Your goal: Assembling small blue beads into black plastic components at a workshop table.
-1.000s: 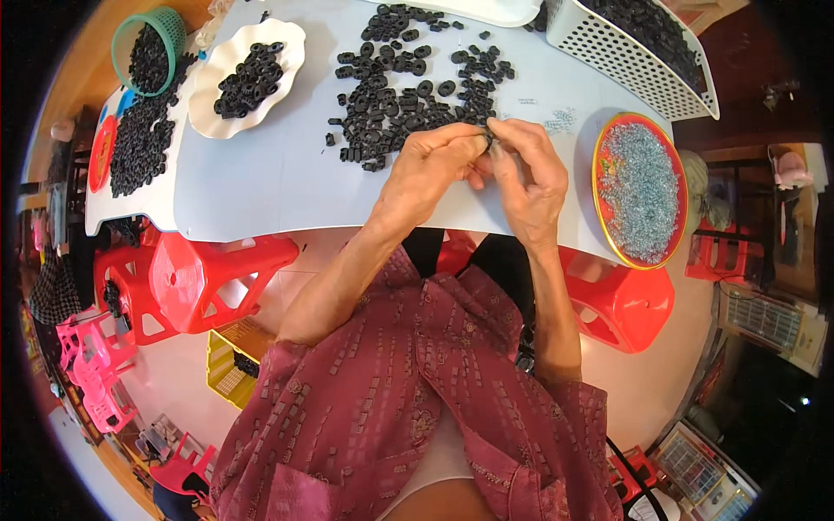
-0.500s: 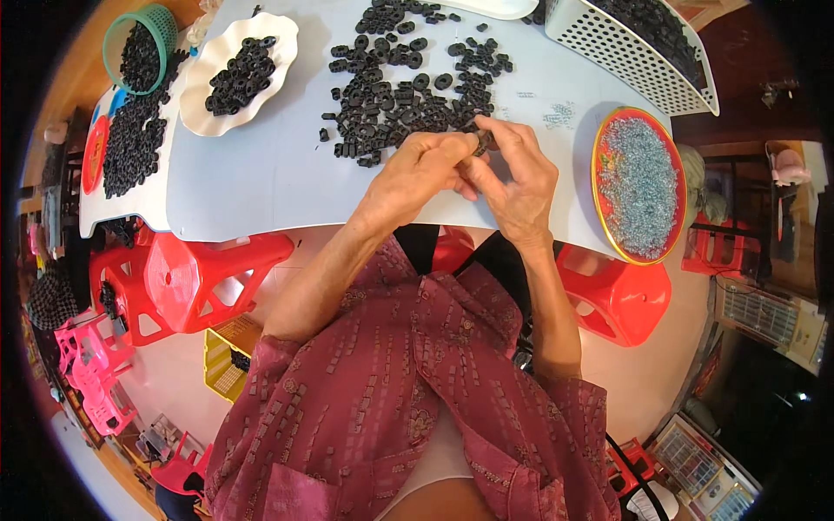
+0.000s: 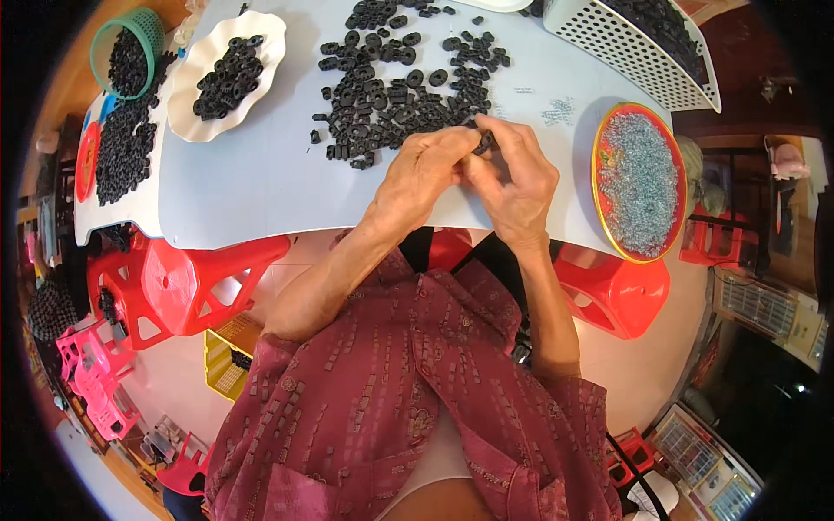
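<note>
Above the table's near edge, my left hand (image 3: 423, 169) and my right hand (image 3: 519, 181) meet fingertip to fingertip. Between them is a small black oval part (image 3: 483, 142), partly covered by the fingers; both hands pinch it. Just beyond my left hand lies a loose pile of similar black parts (image 3: 382, 108), some with holes through them. To the right of my right hand, a red and yellow rimmed tray (image 3: 598, 187) holds many small clear bluish pieces (image 3: 641, 178). More of these pieces (image 3: 558, 111) are scattered on the table beyond my right hand.
A scalloped white dish (image 3: 187, 122) of black parts stands at left. Farther left are a tipped green basket (image 3: 97, 61) and another black pile (image 3: 126, 156). A white perforated basket (image 3: 599, 54) fills the far right corner. Red stools (image 3: 195, 282) stand below the table edge.
The view has shifted slightly, so the table's left side sits a little further left. Both hands stay together on the black part, with only small finger movement.
</note>
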The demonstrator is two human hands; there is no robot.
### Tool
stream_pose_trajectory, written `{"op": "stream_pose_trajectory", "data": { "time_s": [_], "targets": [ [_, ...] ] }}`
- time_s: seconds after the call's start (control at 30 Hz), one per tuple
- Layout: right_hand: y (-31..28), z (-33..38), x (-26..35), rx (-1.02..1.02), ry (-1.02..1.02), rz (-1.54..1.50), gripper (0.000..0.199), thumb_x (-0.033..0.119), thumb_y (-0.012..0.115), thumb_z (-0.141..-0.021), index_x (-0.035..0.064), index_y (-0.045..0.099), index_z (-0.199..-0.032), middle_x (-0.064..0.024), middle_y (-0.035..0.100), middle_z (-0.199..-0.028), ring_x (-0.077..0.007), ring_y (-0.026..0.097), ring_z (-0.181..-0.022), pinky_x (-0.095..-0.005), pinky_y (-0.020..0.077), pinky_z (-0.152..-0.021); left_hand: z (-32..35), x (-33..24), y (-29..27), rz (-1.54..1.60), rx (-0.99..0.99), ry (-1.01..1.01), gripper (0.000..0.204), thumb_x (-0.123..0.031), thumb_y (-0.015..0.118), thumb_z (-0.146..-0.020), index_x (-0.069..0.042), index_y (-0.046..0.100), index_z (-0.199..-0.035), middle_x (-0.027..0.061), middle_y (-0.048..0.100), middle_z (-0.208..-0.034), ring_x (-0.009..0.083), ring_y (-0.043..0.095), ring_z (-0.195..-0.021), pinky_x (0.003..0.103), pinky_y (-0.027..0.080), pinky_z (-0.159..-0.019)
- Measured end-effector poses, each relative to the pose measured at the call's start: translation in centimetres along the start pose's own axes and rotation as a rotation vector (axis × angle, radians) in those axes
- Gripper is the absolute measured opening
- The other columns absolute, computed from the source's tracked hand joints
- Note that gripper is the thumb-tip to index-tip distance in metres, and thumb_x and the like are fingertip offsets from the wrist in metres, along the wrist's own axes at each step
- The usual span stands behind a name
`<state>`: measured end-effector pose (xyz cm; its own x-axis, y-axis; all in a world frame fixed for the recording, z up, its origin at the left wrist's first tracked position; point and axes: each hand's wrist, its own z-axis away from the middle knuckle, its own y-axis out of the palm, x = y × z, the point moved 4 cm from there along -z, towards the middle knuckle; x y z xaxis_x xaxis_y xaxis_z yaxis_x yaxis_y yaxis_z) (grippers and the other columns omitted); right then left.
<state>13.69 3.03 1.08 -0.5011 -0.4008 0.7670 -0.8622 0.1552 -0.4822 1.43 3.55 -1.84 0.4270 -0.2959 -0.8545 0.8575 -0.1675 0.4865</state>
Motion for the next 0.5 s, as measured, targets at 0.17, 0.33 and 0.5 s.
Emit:
{"op": "stream_pose_trajectory", "data": {
  "time_s": [0.17, 0.33, 0.5],
  "targets": [
    [0.11, 0.14, 0.25, -0.050, -0.085, 0.081, 0.041, -0.001, 0.072, -0.067, -0.0012, 0.062, -0.107, -0.0134, 0.063, -0.096, -0.0254, 0.060, -0.083, -0.0330, 0.0521, -0.069, 0.19, 0.37, 0.13, 0.018, -0.038, 0.051, 0.029, -0.025, 0.047, -0.094, -0.003, 0.055, -0.077, -0.0019, 0.049, -0.073, 0.0066, 0.043, -0.069, 0.024, 0.039, -0.063],
    [0.32, 0.38, 0.54, -0.086, -0.263, 0.255, 0.041, -0.002, 0.072, -0.067, -0.0013, 0.063, -0.107, -0.0136, 0.063, -0.095, -0.0249, 0.060, -0.083, -0.0334, 0.0517, -0.069, 0.14, 0.47, -0.06, -0.035, -0.013, 0.090, 0.029, -0.024, 0.047, -0.095, -0.003, 0.054, -0.078, -0.0022, 0.048, -0.071, 0.0065, 0.042, -0.067, 0.024, 0.038, -0.063],
    [0.33, 0.14, 0.47, -0.036, -0.038, 0.032, 0.039, -0.003, 0.072, -0.068, -0.0017, 0.063, -0.106, -0.0129, 0.063, -0.095, -0.0240, 0.060, -0.081, -0.0328, 0.0514, -0.067, 0.17, 0.67, -0.08, 0.086, -0.042, 0.069, 0.026, -0.024, 0.047, -0.095, -0.003, 0.055, -0.080, -0.0017, 0.050, -0.075, 0.0066, 0.042, -0.068, 0.024, 0.040, -0.065]
  ]
}}
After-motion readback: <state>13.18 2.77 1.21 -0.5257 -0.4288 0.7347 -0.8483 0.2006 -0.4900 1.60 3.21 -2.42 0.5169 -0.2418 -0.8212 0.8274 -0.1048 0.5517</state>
